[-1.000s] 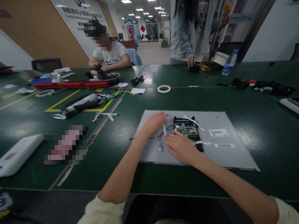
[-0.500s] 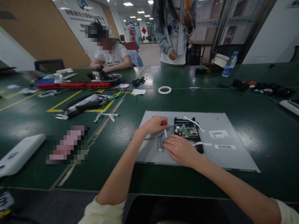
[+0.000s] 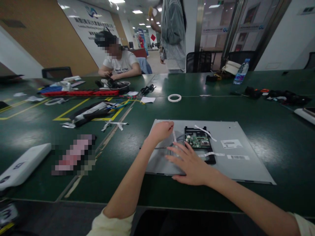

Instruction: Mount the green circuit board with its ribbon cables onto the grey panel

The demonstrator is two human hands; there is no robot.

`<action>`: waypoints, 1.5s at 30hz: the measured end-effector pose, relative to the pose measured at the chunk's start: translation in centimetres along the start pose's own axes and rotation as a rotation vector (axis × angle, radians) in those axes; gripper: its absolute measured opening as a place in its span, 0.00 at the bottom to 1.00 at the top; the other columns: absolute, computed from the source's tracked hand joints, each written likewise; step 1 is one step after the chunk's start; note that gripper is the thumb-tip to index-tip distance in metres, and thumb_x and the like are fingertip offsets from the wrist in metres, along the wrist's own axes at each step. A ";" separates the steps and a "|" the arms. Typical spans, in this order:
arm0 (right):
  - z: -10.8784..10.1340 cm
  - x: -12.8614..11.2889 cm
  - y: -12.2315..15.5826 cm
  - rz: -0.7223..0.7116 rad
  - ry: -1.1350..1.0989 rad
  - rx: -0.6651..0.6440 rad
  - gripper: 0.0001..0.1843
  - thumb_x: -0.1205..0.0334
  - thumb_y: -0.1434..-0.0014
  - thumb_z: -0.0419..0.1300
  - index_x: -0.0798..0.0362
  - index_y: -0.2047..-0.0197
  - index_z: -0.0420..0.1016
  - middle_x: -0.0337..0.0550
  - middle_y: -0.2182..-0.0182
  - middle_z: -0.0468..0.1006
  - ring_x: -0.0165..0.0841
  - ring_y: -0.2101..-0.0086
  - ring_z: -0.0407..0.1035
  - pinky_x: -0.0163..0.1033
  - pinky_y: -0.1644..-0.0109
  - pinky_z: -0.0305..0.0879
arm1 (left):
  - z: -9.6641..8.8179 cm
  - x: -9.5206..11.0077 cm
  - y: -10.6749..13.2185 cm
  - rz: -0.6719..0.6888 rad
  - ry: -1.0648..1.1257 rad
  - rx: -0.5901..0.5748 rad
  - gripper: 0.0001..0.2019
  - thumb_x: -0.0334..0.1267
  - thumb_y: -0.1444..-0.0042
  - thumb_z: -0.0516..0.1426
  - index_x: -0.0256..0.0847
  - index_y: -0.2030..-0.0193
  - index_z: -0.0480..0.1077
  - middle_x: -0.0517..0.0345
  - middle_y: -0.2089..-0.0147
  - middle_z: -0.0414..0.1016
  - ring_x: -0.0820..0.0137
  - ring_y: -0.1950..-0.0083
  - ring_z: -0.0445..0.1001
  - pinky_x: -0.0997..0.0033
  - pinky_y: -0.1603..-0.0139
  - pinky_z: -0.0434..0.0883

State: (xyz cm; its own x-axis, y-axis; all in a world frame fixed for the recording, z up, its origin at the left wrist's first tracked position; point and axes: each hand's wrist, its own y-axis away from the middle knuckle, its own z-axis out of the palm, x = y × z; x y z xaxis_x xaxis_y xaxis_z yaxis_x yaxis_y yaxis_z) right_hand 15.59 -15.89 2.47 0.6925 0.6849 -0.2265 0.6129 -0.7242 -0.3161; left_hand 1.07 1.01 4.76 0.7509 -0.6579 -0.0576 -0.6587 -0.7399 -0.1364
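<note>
A flat grey display panel (image 3: pixel 225 129) lies on the green table, with a black bracket (image 3: pixel 212 157) and a green circuit board (image 3: pixel 197 141) on its back. Grey cables (image 3: pixel 181 137) run leftward from the board. My left hand (image 3: pixel 160 132) is closed over the panel's left part, pinching the upper end of a white tape strip (image 3: pixel 174 135) that crosses the cables. Fingers spread, my right hand (image 3: pixel 193 164) is over the cables and the panel's near edge, holding nothing; it hides part of the cables. Two more tape strips stick to the bracket.
A roll of white tape (image 3: pixel 174 98) lies beyond the panel. To the left are a pixelated pink object (image 3: pixel 75 154), a white power bank-like case (image 3: pixel 26 165) and a black pouch (image 3: pixel 92 113). A water bottle (image 3: pixel 241 71) stands far right. Two people are across the table.
My right hand has lifted its fingers from the tape and cables and spread them, shifting slightly toward me. My left hand stays at the strip. The standing person has turned and moved left.
</note>
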 end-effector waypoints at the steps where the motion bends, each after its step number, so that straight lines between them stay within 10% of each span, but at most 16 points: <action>1: 0.1 0.0 0.0 0.043 0.010 0.004 0.35 0.46 0.43 0.56 0.50 0.36 0.55 0.47 0.35 0.48 0.45 0.36 0.34 0.61 0.36 0.33 | -0.2 0.1 0.1 -0.014 -0.011 0.019 0.12 0.37 0.40 0.46 0.40 0.63 0.70 0.52 0.67 0.76 0.66 0.64 0.74 0.71 0.65 0.63; 18: 0.4 4.2 -0.6 0.388 0.214 0.201 0.29 0.48 0.45 0.58 0.50 0.42 0.64 0.53 0.37 0.52 0.52 0.37 0.37 0.70 0.40 0.26 | -1.0 0.3 0.4 -0.182 -0.025 0.109 0.13 0.40 0.38 0.45 0.41 0.59 0.69 0.52 0.66 0.76 0.65 0.63 0.75 0.71 0.67 0.64; 25: -2.1 7.4 2.7 0.252 0.263 0.048 0.26 0.47 0.43 0.56 0.45 0.43 0.66 0.46 0.35 0.50 0.51 0.36 0.37 0.68 0.39 0.26 | -1.2 0.6 0.3 -0.162 -0.037 0.080 0.12 0.40 0.38 0.45 0.41 0.61 0.68 0.53 0.66 0.76 0.65 0.64 0.75 0.70 0.66 0.65; 45: -1.2 12.3 4.1 0.722 0.485 0.113 0.32 0.37 0.43 0.47 0.50 0.45 0.68 0.48 0.34 0.42 0.53 0.36 0.29 0.70 0.42 0.25 | 0.2 0.8 0.4 -0.087 -0.057 0.007 0.14 0.40 0.38 0.43 0.40 0.62 0.68 0.52 0.66 0.75 0.65 0.66 0.74 0.70 0.67 0.66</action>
State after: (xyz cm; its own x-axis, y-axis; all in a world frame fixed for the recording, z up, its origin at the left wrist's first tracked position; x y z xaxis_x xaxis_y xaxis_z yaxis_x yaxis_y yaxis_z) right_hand 27.02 -10.51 -0.53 0.9979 -0.0655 0.0022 -0.0608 -0.9377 -0.3420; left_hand 1.40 0.19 4.43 0.8072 -0.5815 -0.1016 -0.5903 -0.7930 -0.1506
